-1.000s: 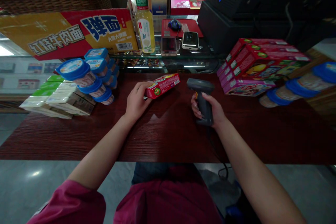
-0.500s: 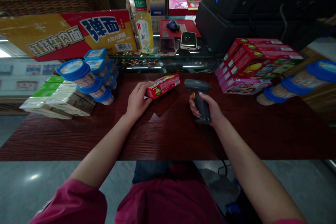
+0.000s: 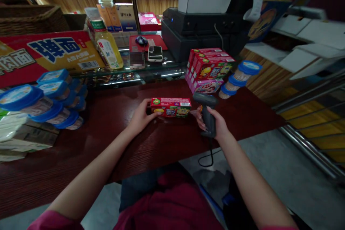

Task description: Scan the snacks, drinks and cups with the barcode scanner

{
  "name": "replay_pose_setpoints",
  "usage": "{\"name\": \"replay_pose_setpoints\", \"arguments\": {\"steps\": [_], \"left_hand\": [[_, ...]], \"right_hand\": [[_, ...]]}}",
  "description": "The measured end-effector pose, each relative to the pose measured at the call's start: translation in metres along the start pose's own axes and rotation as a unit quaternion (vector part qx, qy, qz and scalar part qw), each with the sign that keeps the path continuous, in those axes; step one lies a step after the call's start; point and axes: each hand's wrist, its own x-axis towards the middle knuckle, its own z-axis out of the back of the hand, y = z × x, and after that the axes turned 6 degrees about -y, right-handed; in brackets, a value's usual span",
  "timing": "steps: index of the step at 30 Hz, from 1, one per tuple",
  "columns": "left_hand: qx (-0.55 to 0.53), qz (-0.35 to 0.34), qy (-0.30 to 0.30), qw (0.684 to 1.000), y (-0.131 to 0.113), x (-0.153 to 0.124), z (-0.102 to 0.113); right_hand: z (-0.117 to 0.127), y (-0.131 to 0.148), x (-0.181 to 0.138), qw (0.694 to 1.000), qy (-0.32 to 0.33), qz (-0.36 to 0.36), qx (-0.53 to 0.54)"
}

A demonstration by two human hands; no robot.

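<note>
Red box [image 3: 171,107] sits mid-frame, its length running left to right. The left hand [image 3: 140,118], the nearer one, grips its left end; the right hand [image 3: 219,124], wrapped round a scanner [image 3: 208,118], is just beside its right end.

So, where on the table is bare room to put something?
Bare table: in front of the red box, between left hand and left tubs, and right of the right hand. Crowded: left end, with cartons and those tubs; back right, with stacked boxes and more tubs.
</note>
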Motion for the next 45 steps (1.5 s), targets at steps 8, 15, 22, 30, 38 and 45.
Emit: {"name": "replay_pose_setpoints", "arguments": {"steps": [8, 15, 22, 30, 38, 45], "left_hand": [[0.012, -0.037, -0.007, 0.999, -0.048, 0.040, -0.118], [0.049, 0.000, -0.032, 0.998, -0.069, 0.064, -0.168], [0.070, 0.014, -0.028, 0.997, -0.081, 0.077, -0.182], [0.071, 0.028, -0.047, 0.996, -0.084, 0.080, -0.197], [0.065, 0.030, -0.073, 0.995, -0.081, 0.081, -0.199], [-0.011, 0.008, -0.064, 0.998, -0.077, 0.075, -0.192]], "right_hand": [[0.046, 0.024, -0.031, 0.991, -0.083, 0.107, 0.023], [0.048, 0.020, -0.031, 0.986, -0.096, 0.119, 0.058], [0.047, 0.019, -0.030, 0.987, -0.082, 0.116, 0.079], [0.047, 0.019, -0.031, 0.985, -0.083, 0.116, 0.093], [0.048, 0.018, -0.030, 0.987, -0.081, 0.125, 0.058], [0.045, 0.024, -0.033, 0.992, -0.089, 0.084, 0.028]]}}
